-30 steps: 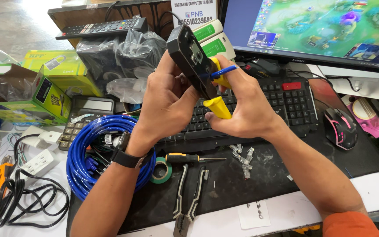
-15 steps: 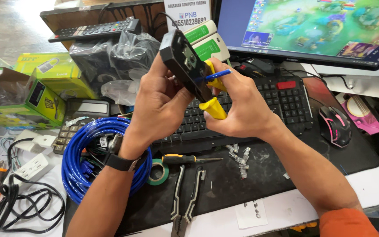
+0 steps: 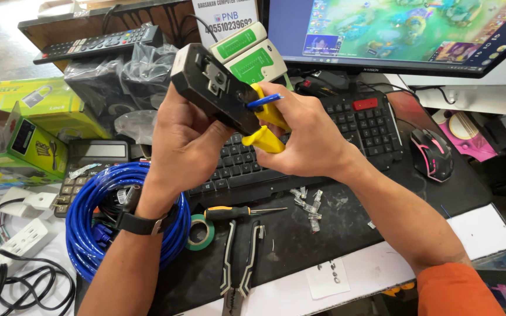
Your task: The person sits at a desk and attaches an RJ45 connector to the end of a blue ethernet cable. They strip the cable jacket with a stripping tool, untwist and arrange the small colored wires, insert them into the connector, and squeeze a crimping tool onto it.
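1. Crimping tool (image 3: 218, 93), black head with yellow handles, is held up above the keyboard (image 3: 323, 146), tilted with its head toward the upper left.
2. Monitor (image 3: 405, 35) stands at the back of the counter (image 3: 335, 234); a dark mat covers most of the counter in front of it.
3. Coil of blue cable (image 3: 89, 216) lies on the counter under the left forearm; a short blue cable end (image 3: 265, 100) sticks out of the side of the tool head.
4. Left hand (image 3: 185, 143) is closed around the black body of the tool from below, fingers wrapped tight.
5. Right hand (image 3: 311, 137) is curled over the yellow handles, with its fingertips pinching the blue cable end at the tool's slot.
6. Pliers (image 3: 238, 263), a screwdriver (image 3: 238, 212) and a roll of green tape (image 3: 199, 232) lie just below the keyboard.
7. Clear plastic plugs (image 3: 308, 205) are scattered on the mat, near the right wrist.
8. Risk, as a judgement: the cable end looks only lightly pinched, so a squeeze on the handles could let it slide out or sit crooked; fingertips so close to the slot could also be nipped.
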A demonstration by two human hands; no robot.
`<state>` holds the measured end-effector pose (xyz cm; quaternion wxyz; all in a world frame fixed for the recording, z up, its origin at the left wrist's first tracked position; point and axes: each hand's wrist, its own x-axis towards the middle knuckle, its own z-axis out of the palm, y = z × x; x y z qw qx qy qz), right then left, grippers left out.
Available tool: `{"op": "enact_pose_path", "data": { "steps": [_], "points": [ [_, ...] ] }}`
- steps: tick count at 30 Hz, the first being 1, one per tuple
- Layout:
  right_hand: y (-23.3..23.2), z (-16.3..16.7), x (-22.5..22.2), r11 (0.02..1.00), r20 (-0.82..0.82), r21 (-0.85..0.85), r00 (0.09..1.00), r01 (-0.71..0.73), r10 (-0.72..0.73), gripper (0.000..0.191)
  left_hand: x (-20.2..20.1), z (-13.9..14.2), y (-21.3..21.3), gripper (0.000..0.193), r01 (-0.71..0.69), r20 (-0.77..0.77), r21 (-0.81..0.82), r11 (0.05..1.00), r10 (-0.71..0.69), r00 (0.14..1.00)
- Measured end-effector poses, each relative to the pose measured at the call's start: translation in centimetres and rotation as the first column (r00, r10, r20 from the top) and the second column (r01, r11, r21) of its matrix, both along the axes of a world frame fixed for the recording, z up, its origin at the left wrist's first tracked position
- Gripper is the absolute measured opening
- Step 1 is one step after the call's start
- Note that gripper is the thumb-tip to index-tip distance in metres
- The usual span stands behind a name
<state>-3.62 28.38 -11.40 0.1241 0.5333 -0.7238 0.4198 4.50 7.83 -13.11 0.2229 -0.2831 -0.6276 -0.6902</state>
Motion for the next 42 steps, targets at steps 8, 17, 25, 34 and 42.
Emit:
{"op": "enact_pose_path", "data": {
  "steps": [8,17,25,34,42],
  "points": [
    [0.2,0.1,-0.2,0.999,-0.077,-0.029,0.997,-0.024,0.022,0.070,0.1,0.3,-0.1,0.054,-0.001,0.003,0.004,1.000,0.001,1.000],
    [-0.1,0.1,-0.7,1.000,-0.008,-0.028,1.000,-0.004,0.004,0.063,1.7,3.9,1.4,0.033,-0.425,0.030,-0.371,0.826,0.468,0.883],
    [0.1,-0.4,-0.9,0.999,-0.069,-0.033,0.998,0.001,-0.003,0.069,3.0,5.1,2.1,0.021,-0.664,-0.286,-0.443,0.603,0.607,0.742],
    [1.0,0.7,-1.2,0.998,-0.092,0.012,0.994,-0.064,0.065,0.077,3.0,5.0,0.7,0.012,-0.553,-0.257,-0.525,0.646,0.499,0.827],
    [1.5,2.5,-0.6,0.994,-0.261,0.082,0.961,-0.068,0.087,0.073,3.1,4.9,-0.6,0.029,-0.455,-0.314,-0.589,0.667,0.330,0.890]
  ]
}}
